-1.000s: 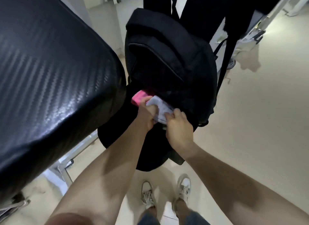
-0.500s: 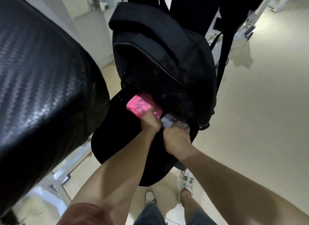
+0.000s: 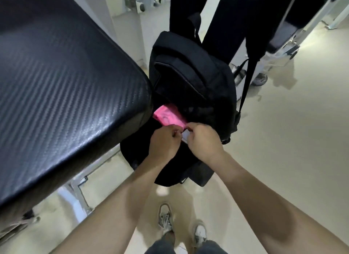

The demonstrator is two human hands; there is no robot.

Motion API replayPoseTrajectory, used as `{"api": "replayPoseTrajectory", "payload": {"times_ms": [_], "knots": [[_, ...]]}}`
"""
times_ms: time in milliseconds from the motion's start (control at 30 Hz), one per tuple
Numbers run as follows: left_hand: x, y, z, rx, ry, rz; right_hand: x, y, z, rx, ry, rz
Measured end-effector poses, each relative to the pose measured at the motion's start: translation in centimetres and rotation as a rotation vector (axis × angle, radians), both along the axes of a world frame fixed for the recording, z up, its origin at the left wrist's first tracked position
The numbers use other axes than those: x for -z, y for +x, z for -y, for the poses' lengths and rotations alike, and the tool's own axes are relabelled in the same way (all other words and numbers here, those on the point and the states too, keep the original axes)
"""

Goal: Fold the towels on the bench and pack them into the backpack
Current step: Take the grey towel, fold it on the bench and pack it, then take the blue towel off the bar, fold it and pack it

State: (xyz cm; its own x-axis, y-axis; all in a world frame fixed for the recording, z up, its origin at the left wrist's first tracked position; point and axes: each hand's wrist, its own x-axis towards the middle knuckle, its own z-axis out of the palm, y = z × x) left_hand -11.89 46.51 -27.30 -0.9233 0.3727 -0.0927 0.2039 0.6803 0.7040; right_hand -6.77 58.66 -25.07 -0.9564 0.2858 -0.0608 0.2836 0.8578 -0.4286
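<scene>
A black backpack (image 3: 194,87) hangs in front of me, just right of the black padded bench (image 3: 62,87). A folded pink towel (image 3: 168,116) shows in its open mouth. Below it, a small patch of a white towel (image 3: 185,136) peeks out between my hands. My left hand (image 3: 164,142) and my right hand (image 3: 203,138) are side by side at the opening, fingers curled and pinching at the white towel's edge. What the fingertips grip exactly is partly hidden.
A person in black trousers (image 3: 222,21) stands behind the backpack and holds it up by its strap (image 3: 249,72). White metal frames (image 3: 294,46) of gym equipment stand at the back right. My shoes (image 3: 166,218) are on the beige floor (image 3: 292,140).
The white towel has sunk deeper into the backpack, with only a small patch still showing. My hands have drawn close together at the opening. The pink towel shows more.
</scene>
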Motion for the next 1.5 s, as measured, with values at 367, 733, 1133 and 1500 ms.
{"api": "replayPoseTrajectory", "payload": {"times_ms": [367, 733, 1133, 1500], "knots": [[-17.8, 12.0, 4.6, -0.065, 0.12, -0.308, -16.3, 5.4, 2.3, -0.161, -0.776, -0.384], [-28.2, 12.2, 22.1, -0.609, 0.115, -0.575, -26.5, 4.2, 17.2, -0.684, -0.582, -0.369], [-29.8, 2.1, 39.7, -0.795, -0.056, -0.514, -28.4, -5.6, 37.6, -0.74, -0.817, -0.139], [-32.3, -10.4, 43.2, -0.787, -0.109, -0.475, -30.2, -20.6, 45.5, -0.602, -0.86, -0.215]]}}
